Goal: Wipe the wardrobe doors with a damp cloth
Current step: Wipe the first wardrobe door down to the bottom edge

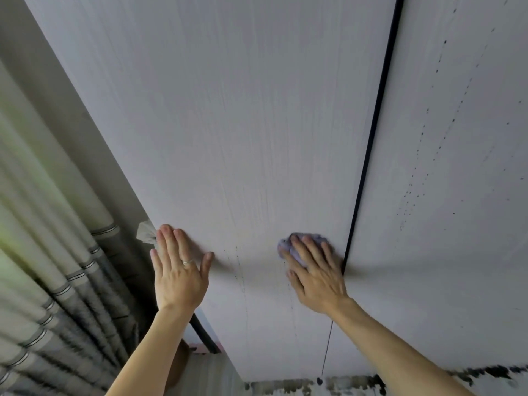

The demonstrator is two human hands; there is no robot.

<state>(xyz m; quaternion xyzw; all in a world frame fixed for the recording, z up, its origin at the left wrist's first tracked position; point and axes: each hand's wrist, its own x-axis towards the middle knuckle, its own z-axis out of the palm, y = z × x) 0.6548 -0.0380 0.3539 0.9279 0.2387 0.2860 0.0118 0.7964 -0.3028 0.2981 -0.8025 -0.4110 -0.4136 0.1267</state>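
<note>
Cloth: small crumpled lilac cloth [283,247], lower centre of the frame, pressed on the left door [228,124], just left of the dark gap [371,138]
Right hand [317,275]: fingers spread, nearly straight, pressing the cloth flat
Left hand [178,270]: flat on the same door near its left edge, holding nothing
Key relation: the right door [457,252] lies across the gap, nearer the right hand; the doors run lengthwise up the frame
Surfaces: matt pale panels with fine vertical grain; dotted dark specks [423,172] trail down the right door

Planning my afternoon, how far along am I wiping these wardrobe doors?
The left door looks clean higher up. Your right hand presses the purple cloth low on it; your left hand rests flat. Still left: speck trails between your hands and the spotted right door.
</note>
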